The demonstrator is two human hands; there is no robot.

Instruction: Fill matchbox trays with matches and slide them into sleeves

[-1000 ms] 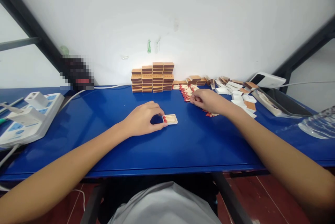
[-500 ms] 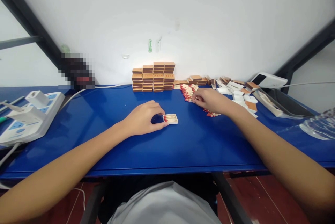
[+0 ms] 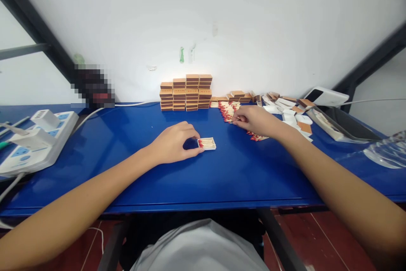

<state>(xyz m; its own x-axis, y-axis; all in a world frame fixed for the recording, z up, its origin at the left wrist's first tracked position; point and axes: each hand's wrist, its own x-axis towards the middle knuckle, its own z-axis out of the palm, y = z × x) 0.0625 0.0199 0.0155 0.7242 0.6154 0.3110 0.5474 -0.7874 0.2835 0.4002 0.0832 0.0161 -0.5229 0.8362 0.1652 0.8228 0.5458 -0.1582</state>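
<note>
My left hand [image 3: 177,143] grips the left end of a small white matchbox tray [image 3: 215,148] between thumb and fingers. Matches [image 3: 207,142] lie in the tray, red heads to the left. Over at the loose pile of red-tipped matches [image 3: 226,110], my right hand [image 3: 253,119] has its thumb and fingers pinched together at the pile's near edge. What sits between those fingertips is too small to make out. More loose matches [image 3: 256,136] show below that hand, partly covered by it.
Matchboxes [image 3: 185,93] are stacked against the wall. Empty sleeves and white trays [image 3: 287,112] lie heaped at right, near a white device [image 3: 328,97] and a dark open container [image 3: 345,125]. A power strip [image 3: 47,148] with plugs occupies the left of the blue table [image 3: 190,186].
Almost nothing differs. My right hand has shifted very slightly at the match pile, while my left hand and the tray stay in place.
</note>
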